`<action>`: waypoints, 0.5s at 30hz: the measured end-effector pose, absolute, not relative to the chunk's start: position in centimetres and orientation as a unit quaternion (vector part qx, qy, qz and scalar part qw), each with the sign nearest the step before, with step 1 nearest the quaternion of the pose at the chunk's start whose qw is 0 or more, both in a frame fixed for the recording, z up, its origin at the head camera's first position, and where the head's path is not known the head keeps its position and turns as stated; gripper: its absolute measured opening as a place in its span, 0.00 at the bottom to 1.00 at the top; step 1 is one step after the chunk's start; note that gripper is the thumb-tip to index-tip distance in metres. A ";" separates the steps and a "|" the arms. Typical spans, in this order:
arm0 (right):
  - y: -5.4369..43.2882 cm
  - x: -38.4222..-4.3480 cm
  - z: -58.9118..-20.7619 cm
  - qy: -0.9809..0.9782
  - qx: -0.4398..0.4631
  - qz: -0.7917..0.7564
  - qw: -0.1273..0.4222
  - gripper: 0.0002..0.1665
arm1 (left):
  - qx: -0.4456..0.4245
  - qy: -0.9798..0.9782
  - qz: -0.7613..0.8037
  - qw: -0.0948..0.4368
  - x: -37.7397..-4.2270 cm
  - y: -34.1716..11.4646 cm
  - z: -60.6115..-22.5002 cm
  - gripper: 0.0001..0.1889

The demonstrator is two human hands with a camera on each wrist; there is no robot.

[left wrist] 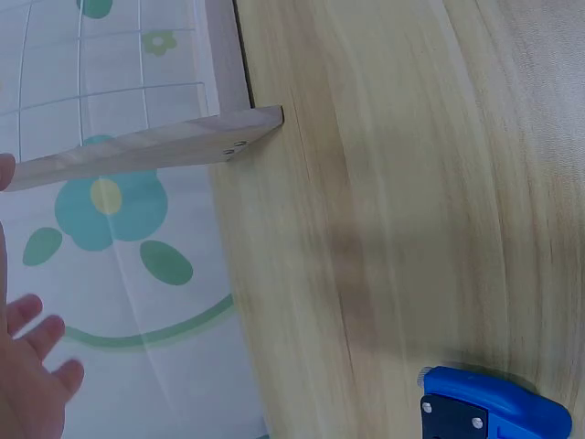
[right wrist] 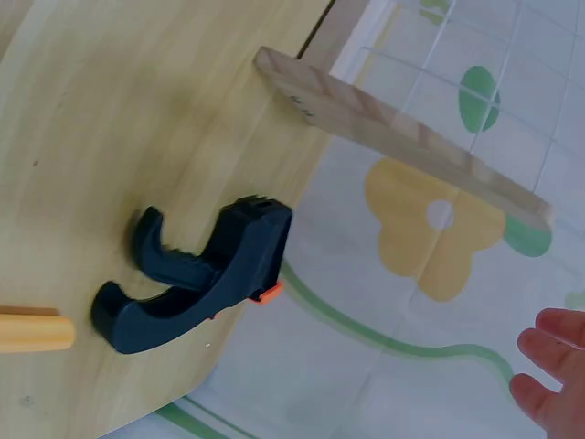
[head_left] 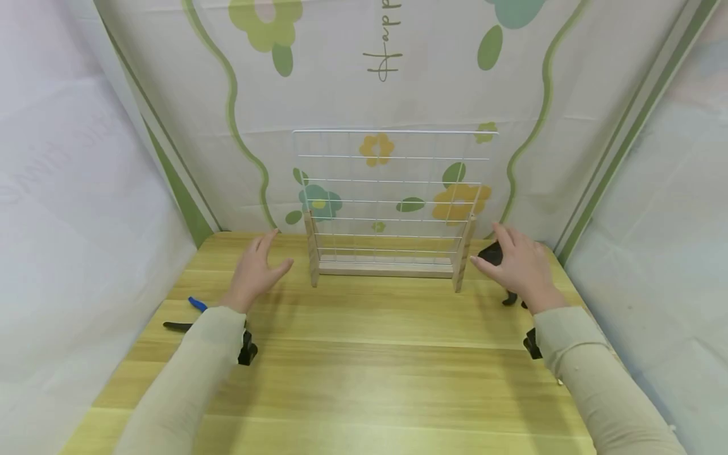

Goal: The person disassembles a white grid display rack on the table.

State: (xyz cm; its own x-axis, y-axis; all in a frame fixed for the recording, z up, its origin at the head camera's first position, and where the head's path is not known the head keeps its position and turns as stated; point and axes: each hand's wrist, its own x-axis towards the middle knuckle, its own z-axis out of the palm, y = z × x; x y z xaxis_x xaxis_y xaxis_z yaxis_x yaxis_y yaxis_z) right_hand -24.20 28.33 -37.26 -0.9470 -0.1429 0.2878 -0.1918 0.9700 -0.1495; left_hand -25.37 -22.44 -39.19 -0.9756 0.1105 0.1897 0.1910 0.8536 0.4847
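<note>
Pale sleeves lie nearest; left grip and right grip, both spread, flank the far wire rack.

Head view forward-down, wrist views nearer

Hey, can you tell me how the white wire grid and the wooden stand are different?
The wire grid is white, while the wooden stand is pale brown with visible grain. The grid is thin crossing wires you can see through; the stand is solid. The grid's top also rises well above the stand's. Both are between the left hand and the right hand.
</note>
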 end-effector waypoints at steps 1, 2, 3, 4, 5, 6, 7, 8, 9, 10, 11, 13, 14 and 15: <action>28.1 -24.3 -37.0 -0.982 0.087 0.089 0.140 0.55 | -0.080 -0.957 -0.269 0.073 -25.4 -22.5 -39.1 0.41; 27.8 -24.4 -36.7 -0.982 0.089 0.092 0.140 0.55 | -0.081 -0.955 -0.277 0.067 -25.5 -22.5 -39.1 0.41; 27.6 -24.6 -36.5 -0.981 0.091 0.095 0.141 0.54 | -0.082 -0.953 -0.286 0.062 -25.5 -22.5 -39.0 0.41; 27.4 -24.7 -36.2 -0.980 0.093 0.097 0.144 0.54 | -0.083 -0.951 -0.293 0.057 -25.6 -22.5 -39.0 0.41; 27.1 -24.8 -36.0 -0.979 0.096 0.101 0.147 0.53 | -0.084 -0.949 -0.299 0.054 -25.7 -22.5 -38.9 0.41; 26.9 -24.9 -35.8 -0.978 0.100 0.104 0.151 0.52 | -0.085 -0.948 -0.303 0.052 -25.8 -22.4 -38.9 0.41; 26.7 -25.1 -35.6 -0.976 0.104 0.108 0.156 0.51 | -0.086 -0.946 -0.307 0.050 -25.9 -22.4 -38.9 0.41; 26.4 -25.2 -35.4 -0.975 0.109 0.111 0.161 0.50 | -0.087 -0.945 -0.312 0.050 -26.0 -22.3 -38.8 0.40; 26.2 -25.4 -35.2 -0.973 0.113 0.115 0.167 0.50 | -0.088 -0.943 -0.317 0.051 -26.1 -22.3 -38.8 0.40; 26.0 -25.5 -35.1 -0.971 0.117 0.119 0.172 0.49 | -0.089 -0.941 -0.321 0.052 -26.2 -22.2 -38.8 0.40; 25.7 -25.7 -35.0 -0.969 0.120 0.124 0.175 0.49 | -0.090 -0.940 -0.326 0.053 -26.3 -22.1 -38.7 0.40; 25.3 -25.9 -34.8 -0.967 0.125 0.131 0.181 0.48 | -0.088 -0.936 -0.336 0.055 -26.5 -22.0 -38.6 0.40; 25.0 -26.0 -34.7 -0.965 0.128 0.134 0.183 0.48 | -0.086 -0.935 -0.338 0.057 -26.5 -21.9 -38.5 0.40; 24.8 -26.1 -34.6 -0.964 0.130 0.142 0.184 0.48 | -0.086 -0.935 -0.340 0.058 -26.6 -21.8 -38.5 0.40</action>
